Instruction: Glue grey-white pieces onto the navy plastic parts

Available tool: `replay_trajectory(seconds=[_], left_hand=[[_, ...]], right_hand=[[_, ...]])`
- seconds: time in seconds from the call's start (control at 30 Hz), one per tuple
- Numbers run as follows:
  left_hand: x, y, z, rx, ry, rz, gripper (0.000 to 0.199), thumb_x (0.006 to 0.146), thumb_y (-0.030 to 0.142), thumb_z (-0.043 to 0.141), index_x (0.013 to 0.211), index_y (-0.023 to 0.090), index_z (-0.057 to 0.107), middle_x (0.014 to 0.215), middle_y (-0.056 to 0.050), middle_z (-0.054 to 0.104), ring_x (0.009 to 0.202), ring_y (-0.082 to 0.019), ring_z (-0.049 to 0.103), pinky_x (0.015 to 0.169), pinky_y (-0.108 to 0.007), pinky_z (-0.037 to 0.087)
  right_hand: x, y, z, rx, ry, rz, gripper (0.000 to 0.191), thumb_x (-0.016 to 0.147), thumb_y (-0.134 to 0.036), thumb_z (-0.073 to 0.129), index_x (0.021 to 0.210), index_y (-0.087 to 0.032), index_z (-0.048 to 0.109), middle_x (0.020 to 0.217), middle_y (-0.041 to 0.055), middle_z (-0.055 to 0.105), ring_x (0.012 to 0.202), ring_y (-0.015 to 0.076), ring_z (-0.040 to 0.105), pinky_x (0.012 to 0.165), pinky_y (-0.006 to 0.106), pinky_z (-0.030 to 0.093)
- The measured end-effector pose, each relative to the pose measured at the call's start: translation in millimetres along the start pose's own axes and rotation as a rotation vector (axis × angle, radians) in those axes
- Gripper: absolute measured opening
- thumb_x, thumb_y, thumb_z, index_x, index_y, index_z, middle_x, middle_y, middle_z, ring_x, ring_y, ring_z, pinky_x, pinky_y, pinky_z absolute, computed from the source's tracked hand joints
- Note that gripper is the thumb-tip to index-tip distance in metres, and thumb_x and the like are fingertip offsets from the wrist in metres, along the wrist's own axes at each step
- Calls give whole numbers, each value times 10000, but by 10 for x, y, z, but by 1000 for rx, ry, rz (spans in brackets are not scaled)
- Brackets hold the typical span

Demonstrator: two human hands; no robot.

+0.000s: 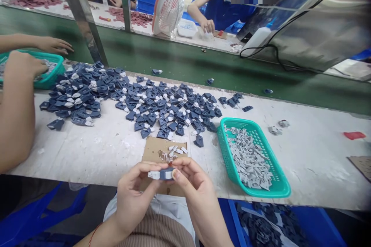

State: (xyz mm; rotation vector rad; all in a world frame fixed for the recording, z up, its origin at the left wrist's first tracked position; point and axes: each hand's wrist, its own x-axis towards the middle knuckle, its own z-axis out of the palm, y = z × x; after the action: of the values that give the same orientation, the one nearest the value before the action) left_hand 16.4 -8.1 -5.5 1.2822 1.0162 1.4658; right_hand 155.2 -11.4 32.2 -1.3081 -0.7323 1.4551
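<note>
Holds both forearms angled up from the lower edge of the view, with left hand and right hand turned inward to face each other at about equal height. Poses them above the near edge of the white worktable, over a piece of cardboard with small white pieces on it.

To the right, near the right hand, a green basket with many loose grey pieces inside; at far left, another green basket with grey contents, partly hidden behind a co-worker's hand. Under the table at right, a blue bin with dark parts in it. Beyond the cardboard, a broad heap of navy parts, many with white ends.

Grips one navy-and-white part level between both hands, pinching its left half between left thumb and fingers, pressing right thumb against its right end, with right fingers curled behind. Cannot tell exactly where the hidden fingertips touch.
</note>
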Motion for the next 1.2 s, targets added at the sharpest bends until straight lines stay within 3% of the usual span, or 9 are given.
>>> replay_trajectory(seconds=[0.2, 0.43, 0.63, 0.77, 0.87, 1.0, 1.07, 1.13, 1.2], left_hand=[[50, 121, 68, -52, 16, -66, 244, 818, 37, 697, 926, 255, 721, 945, 20, 792, 903, -140, 758, 828, -196, 611], [44, 89, 111, 82, 45, 24, 242, 817, 42, 694, 942, 249, 711, 884, 16, 768, 848, -132, 748, 800, -171, 600], [259, 138, -10, 222, -333, 335, 398, 846, 1, 648, 1178, 220, 665, 947, -59, 703, 855, -148, 714, 796, -218, 593], [423, 180, -61, 348, -485, 581, 467, 865, -24, 588, 1289, 169, 612, 937, -101, 699, 812, -168, 696, 725, -238, 585], [508, 202, -39, 423, -531, 627, 439, 884, 0, 553, 1292, 155, 607, 894, -111, 702, 773, -182, 682, 693, -260, 578], [612, 233, 45, 469, -585, 619, 370, 914, 49, 505, 1239, 157, 647, 810, -105, 676, 710, -184, 659, 627, -261, 559], [726, 241, 84, 368, -607, 533, 293, 921, 74, 519, 1129, 165, 704, 812, -109, 683, 732, -179, 673, 649, -257, 565], [945, 230, 92, 312, -551, 420, 207, 909, 130, 583, 1011, 175, 758, 798, -96, 697, 737, -171, 679, 673, -253, 569], [1311, 187, 53, 421, -399, 280, 150, 871, 211, 664, 949, 191, 790, 786, -69, 716, 715, -168, 674, 663, -255, 563]], right_hand=[[-9, -54, 103, -70, -138, 0, 395, 902, -601, 584, 1028, -246, 701, 801, -1, 662, 519, 96, 527, 482, 212, 454], [-19, -86, 173, -215, -60, -68, 439, 928, -587, 541, 1059, -244, 782, 1105, 95, 752, 966, 252, 686, 702, 283, 553], [-42, -73, 106, -211, 55, 14, 544, 875, -684, 540, 1091, -253, 792, 1221, 110, 731, 1156, 309, 642, 920, 402, 559], [-30, -46, 48, -193, 49, 48, 663, 872, -767, 418, 1091, -269, 796, 1162, 96, 749, 1120, 324, 659, 827, 392, 600], [19, -48, 12, -175, 0, 6, 761, 846, -816, 371, 1136, -243, 779, 1080, 106, 765, 1069, 332, 678, 813, 399, 595], [111, -89, -33, -255, 1, -90, 754, 840, -804, 408, 1197, -234, 749, 1046, 117, 762, 944, 311, 693, 806, 395, 573], [168, -134, -65, -261, -17, -111, 778, 828, -817, 408, 1237, -238, 727, 854, 98, 743, 745, 261, 666, 671, 351, 557], [231, -198, -116, -225, -58, -124, 860, 788, -858, 405, 1288, -220, 691, 607, 32, 608, 525, 193, 537, 498, 297, 467], [293, -273, -204, -192, -62, -122, 925, 765, -882, 397, 1327, -195, 655, 533, -20, 486, 432, 144, 393, 411, 269, 351]])
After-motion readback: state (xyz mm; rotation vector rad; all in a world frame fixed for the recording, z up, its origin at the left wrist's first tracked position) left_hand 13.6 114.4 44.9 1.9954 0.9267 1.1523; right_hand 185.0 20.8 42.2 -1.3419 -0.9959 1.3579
